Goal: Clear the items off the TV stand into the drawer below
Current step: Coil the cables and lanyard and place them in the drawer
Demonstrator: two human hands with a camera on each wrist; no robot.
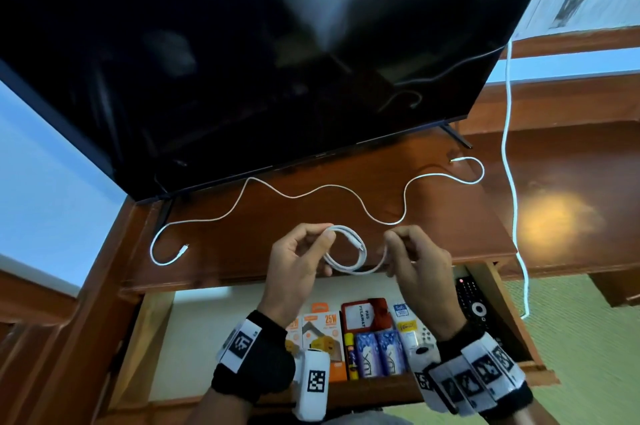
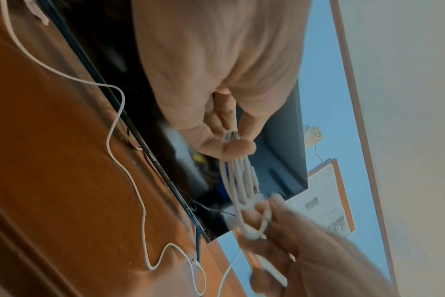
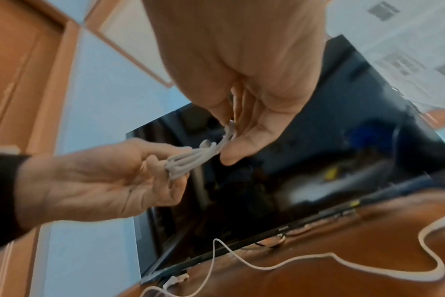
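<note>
Coiling in progress. Left hand (image 1: 298, 260): pinches the top of the coiled white cable (image 1: 346, 253), held above the front edge of the TV stand (image 1: 242, 234). Right hand (image 1: 414, 258): pinches the coil's other side. Loose white cable (image 1: 325, 187): lies snaking across the stand, uncollected. Drawer (image 1: 194, 320): open below, already holding boxes. Handling advice: keep loops even, tuck the plug end in, lower the bundle flat beside the boxes.

The left hand (image 1: 298, 261) and right hand (image 1: 419, 265) are hiding parts of the coiled cable (image 1: 346, 251); wrists are covering boxes (image 1: 322, 331) in the drawer (image 1: 156, 331)
</note>
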